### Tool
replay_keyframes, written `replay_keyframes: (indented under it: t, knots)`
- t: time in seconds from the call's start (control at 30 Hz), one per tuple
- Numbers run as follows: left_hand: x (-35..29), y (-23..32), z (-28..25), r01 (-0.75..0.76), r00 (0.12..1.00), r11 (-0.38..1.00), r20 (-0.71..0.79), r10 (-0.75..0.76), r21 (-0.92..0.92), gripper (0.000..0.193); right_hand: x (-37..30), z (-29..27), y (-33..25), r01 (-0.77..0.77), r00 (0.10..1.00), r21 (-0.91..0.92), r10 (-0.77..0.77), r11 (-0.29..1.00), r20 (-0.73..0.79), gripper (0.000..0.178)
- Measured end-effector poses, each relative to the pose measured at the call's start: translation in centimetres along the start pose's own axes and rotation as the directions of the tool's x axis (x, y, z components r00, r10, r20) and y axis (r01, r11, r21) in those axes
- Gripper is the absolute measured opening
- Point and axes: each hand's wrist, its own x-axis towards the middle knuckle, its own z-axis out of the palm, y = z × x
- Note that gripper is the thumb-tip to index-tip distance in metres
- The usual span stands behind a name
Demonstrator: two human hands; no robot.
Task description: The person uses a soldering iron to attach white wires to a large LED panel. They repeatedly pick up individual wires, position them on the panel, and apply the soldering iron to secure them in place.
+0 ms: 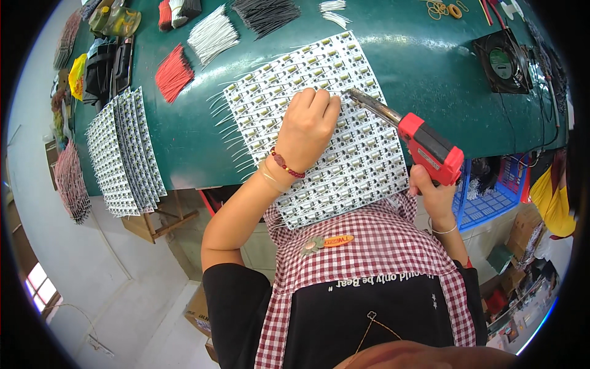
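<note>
A large white panel of small circuit boards (344, 184) lies tilted across the near table edge, its lower part over my lap. White wires (236, 138) stick out along its left side. My left hand (309, 128) rests over the middle of the panel, fingers curled together; what they pinch is hidden. My right hand (435, 194) is wrapped round the grip of a red and black soldering gun (430, 147). The gun's metal tip points left and meets the panel's upper part, just right of my left fingers.
On the green table (430, 67) lie bundles of red wires (174, 72), white wires (212, 35) and black wires (265, 15). Several stacked panels (123, 154) stand at the left edge. A black fan (503, 60) sits at the right, above a blue crate (491, 200).
</note>
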Motion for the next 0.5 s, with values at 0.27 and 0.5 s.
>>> replay_keyframes:
  t: [0.27,0.5]
  knots:
    - [0.1,0.1,-0.1,0.005,1.0,1.0,0.009,-0.005,0.023,0.022,0.1,0.3,-0.4,0.083,0.995,-0.042,-0.081,0.996,0.054,0.023]
    - [0.3,0.0,-1.7,-0.073,0.996,0.996,-0.053,0.076,0.052,0.027,-0.9,-0.4,0.6,0.108,0.994,0.035,-0.108,0.994,0.025,0.027]
